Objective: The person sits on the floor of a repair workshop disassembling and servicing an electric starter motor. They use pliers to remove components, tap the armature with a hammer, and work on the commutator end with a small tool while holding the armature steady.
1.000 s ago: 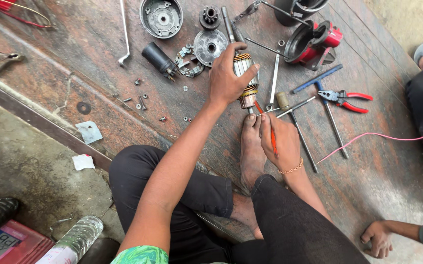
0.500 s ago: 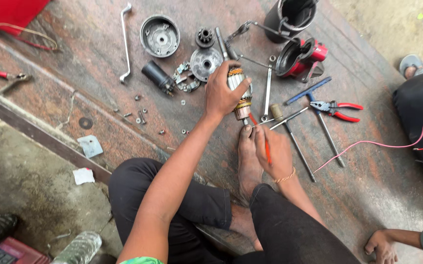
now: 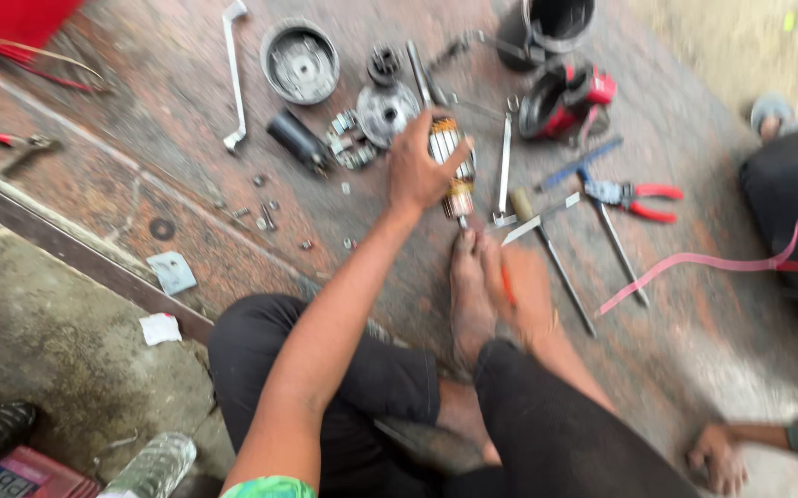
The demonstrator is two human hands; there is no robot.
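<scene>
A: The motor armature (image 3: 451, 159), where is it sitting?

B: It is standing roughly upright on the rusty metal floor (image 3: 141, 184), just ahead of the person's bare foot (image 3: 469, 288). The left hand (image 3: 420, 168) is wrapping around its upper, copper-wound part, fingers clenching it.

A: And the right hand (image 3: 526, 293)?

B: It is lying beside the foot, closing on a thin orange tool (image 3: 507, 286). The blur is hiding the tool's tip.

A: What is lying around?

B: A round metal housing (image 3: 299, 63) and a long spanner (image 3: 232, 78) are lying further off to the left, red-handled pliers (image 3: 634, 196) and a hammer (image 3: 547, 249) to the right. Another person's hand (image 3: 718, 455) is resting on the floor at the lower right.
</scene>
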